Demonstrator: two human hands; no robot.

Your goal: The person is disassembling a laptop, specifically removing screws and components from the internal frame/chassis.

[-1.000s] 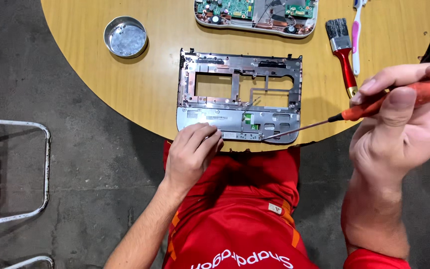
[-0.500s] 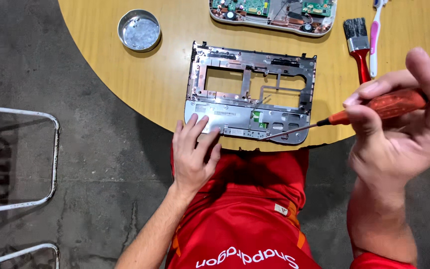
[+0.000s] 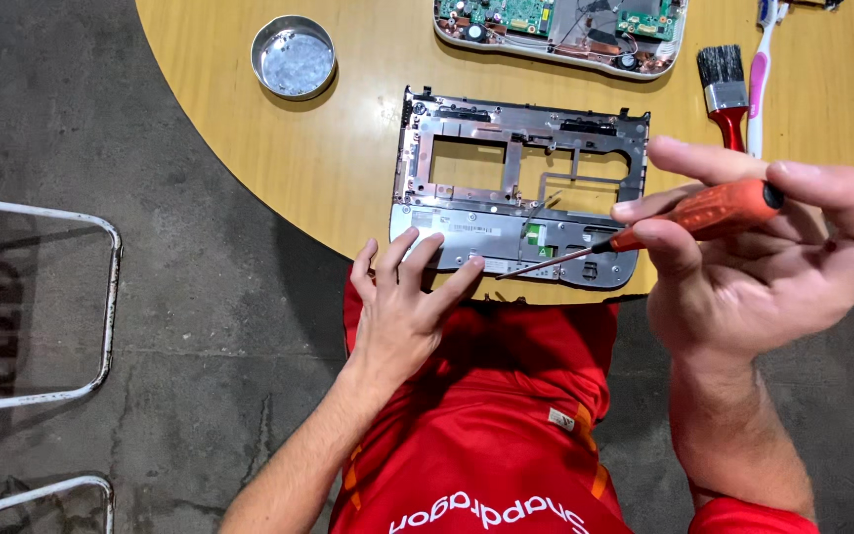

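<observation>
Screwdriver with an orange-red handle and thin metal shaft sits pinched in our right hand, thumb and fingers curled round the handle, raised above the table edge; its tip hangs over the near strip of the grey metal-and-plastic laptop frame without clearly touching it. Our left hand is nearest us, fingers spread and released, fingertips resting on the frame's near left corner and grasping nothing. We wear a red shirt.

The frame lies flat at the near edge of the round yellow wooden table, its front edge level with, or slightly past, the rim.

Risks, in our judgement: the light fingertip hold could let the frame slide or tip off the table if the tool bears down hard; a slanted shaft could slip and scratch the small green board part set in the frame.

Farther off, a small round shiny metal dish stands to the left; we cannot tell whether it holds anything. A brush with a red handle and black bristles and a pink-and-white toothbrush lie to the right. At the far edge rests an opened white device shell with green circuit boards.
</observation>
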